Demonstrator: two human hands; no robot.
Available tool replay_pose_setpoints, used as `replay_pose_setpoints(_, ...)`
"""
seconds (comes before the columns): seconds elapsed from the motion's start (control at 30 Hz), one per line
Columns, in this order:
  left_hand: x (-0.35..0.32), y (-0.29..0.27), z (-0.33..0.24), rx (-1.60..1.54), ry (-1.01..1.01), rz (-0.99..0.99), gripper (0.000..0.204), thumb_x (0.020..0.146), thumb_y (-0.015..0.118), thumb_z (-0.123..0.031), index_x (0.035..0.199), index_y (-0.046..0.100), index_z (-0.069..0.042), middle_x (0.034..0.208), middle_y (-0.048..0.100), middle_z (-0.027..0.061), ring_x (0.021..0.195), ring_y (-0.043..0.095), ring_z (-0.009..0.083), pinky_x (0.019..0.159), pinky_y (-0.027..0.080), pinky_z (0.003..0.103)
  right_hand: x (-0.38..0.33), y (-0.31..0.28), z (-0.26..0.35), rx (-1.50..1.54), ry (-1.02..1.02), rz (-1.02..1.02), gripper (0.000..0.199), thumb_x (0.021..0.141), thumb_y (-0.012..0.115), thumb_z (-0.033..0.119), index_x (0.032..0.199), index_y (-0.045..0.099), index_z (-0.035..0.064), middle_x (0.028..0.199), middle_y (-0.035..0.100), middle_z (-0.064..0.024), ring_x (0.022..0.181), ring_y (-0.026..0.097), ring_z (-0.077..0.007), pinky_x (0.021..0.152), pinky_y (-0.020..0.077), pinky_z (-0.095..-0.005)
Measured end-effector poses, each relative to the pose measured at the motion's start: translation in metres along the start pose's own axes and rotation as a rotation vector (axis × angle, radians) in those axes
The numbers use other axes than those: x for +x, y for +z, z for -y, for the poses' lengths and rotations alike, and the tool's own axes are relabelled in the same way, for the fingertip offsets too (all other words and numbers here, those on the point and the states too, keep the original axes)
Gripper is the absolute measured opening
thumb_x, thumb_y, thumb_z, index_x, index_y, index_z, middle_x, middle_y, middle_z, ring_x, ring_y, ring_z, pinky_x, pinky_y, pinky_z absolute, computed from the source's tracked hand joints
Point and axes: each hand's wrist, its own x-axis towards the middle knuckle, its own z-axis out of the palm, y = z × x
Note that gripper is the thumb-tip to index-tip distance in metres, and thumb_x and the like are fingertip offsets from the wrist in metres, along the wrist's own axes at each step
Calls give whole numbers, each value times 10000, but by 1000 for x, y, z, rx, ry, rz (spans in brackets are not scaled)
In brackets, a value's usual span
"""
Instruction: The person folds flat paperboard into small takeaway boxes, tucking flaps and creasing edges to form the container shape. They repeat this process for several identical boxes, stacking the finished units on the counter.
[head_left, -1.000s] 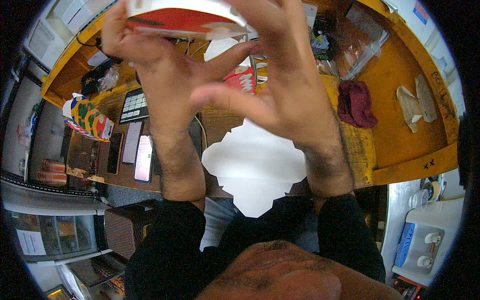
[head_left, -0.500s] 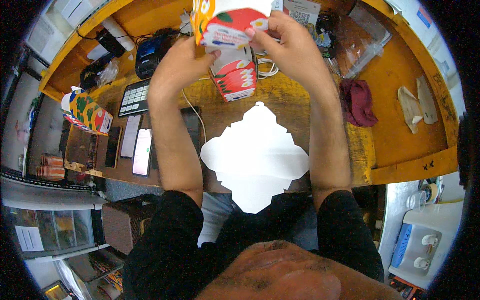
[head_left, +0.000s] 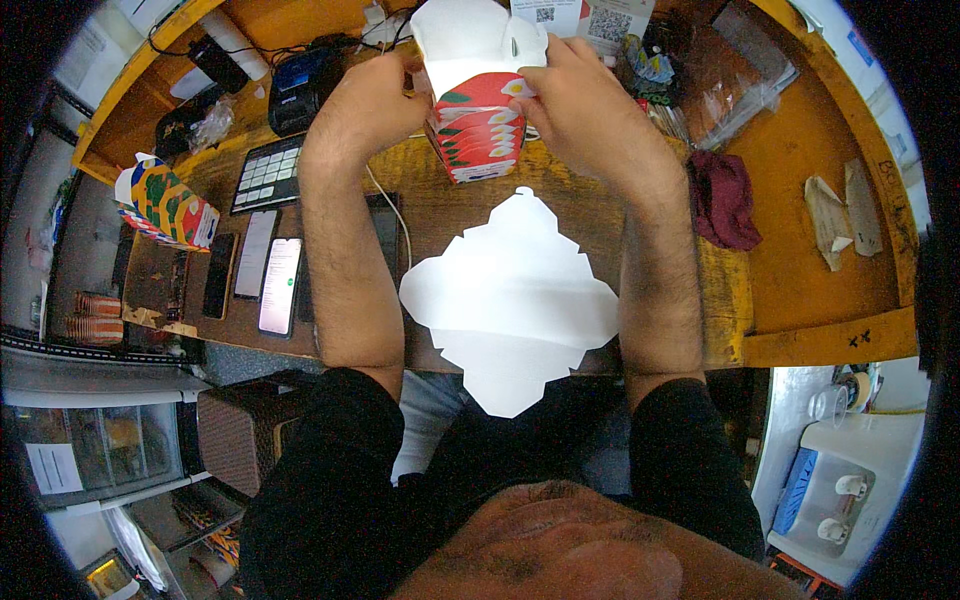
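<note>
A nested stack of red-patterned takeaway boxes (head_left: 480, 142) stands at the far middle of the table. The topmost takeaway box (head_left: 468, 42) has its white inner flaps standing up. My left hand (head_left: 378, 108) pinches that box at its left side, the fingertips partly hidden behind the edge. My right hand (head_left: 580, 98) grips its right side, thumb on the red front and fingers behind. Between my forearms lies a flat, unfolded white box blank (head_left: 510, 300), its near point reaching past the table's front edge.
Left of my left arm lie a tablet (head_left: 267, 175), several phones (head_left: 281, 287) and more patterned boxes (head_left: 170, 205). A black device (head_left: 300, 92) sits at the back left. Rightward are a maroon cloth (head_left: 725, 200) and a raised wooden rim (head_left: 830, 335).
Both hands have lowered the top box onto the stack, and its flaps now face up and open. The white blank has stayed in place.
</note>
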Motion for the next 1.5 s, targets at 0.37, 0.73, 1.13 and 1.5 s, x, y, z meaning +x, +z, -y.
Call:
replay_pose_setpoints(0.37,-4,-4,4,-154,-69,94,557,924,682,-218,1446,590,-46,1243,720,279,1174,702,421,1032,553,454,-3,-10,-3,163,14,79,327,924,785,323,1075,762,35,1122,612,-220,1119,569,-394,962,500,-475)
replay_pose_setpoints(0.73,-5,-3,8,-257,52,159,580,896,699,-266,1420,609,-32,1216,741,256,1118,735,352,981,562,423,4,-43,5,648,150,98,475,945,771,382,1287,709,59,1232,655,-212,1140,627,-351,975,512,-461)
replay_pose_setpoints(1.13,-12,-23,-8,-212,79,345,574,831,882,-263,1280,673,29,1166,760,224,1040,758,289,914,591,394,17,-51,52,93,113,-243,509,1012,675,439,1329,681,41,1205,673,-213,1221,577,-374,1066,451,-498)
replay_pose_setpoints(1.5,-16,-12,11,-198,148,50,558,943,748,-219,1435,560,-34,1147,757,237,1005,761,338,891,597,411,13,-1,36,173,-20,58,318,1031,610,344,1010,788,81,755,724,-168,744,703,-409,802,542,-539)
